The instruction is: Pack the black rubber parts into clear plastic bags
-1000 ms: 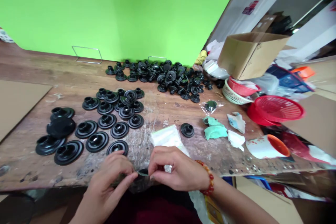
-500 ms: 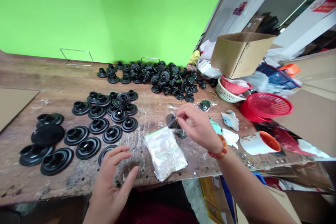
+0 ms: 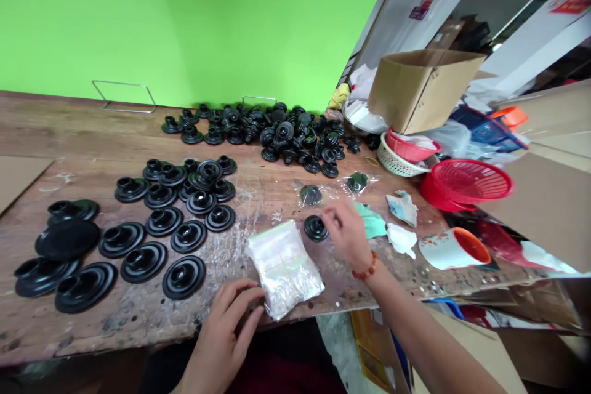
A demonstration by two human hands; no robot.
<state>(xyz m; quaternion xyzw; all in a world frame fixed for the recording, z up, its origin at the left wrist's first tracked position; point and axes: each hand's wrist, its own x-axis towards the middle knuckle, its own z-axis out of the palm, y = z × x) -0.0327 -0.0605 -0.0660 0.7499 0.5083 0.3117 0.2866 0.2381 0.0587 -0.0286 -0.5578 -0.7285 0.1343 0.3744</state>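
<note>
My left hand (image 3: 226,332) is at the table's front edge, fingers apart and holding nothing, its fingertips at the lower left side of a stack of clear plastic bags (image 3: 286,271). My right hand (image 3: 347,231), with a beaded bracelet at its wrist, hovers beside a single black disc (image 3: 316,228); its fingers are curled and blurred, and whether they hold anything is unclear. Behind it, a bagged black disc (image 3: 311,195) lies near a second bagged disc (image 3: 357,182). Several black discs with raised necks (image 3: 188,236) are spread over the left side.
A heap of black parts (image 3: 284,132) lies along the green panel (image 3: 207,24). To the right are a cardboard box (image 3: 415,89), a red basket (image 3: 473,181), a white cup with orange inside (image 3: 455,249), and crumpled scraps (image 3: 401,239).
My left hand has moved right to the bag stack. The disc in my right hand now lies bagged on the table, and that hand has drawn back toward the single disc.
</note>
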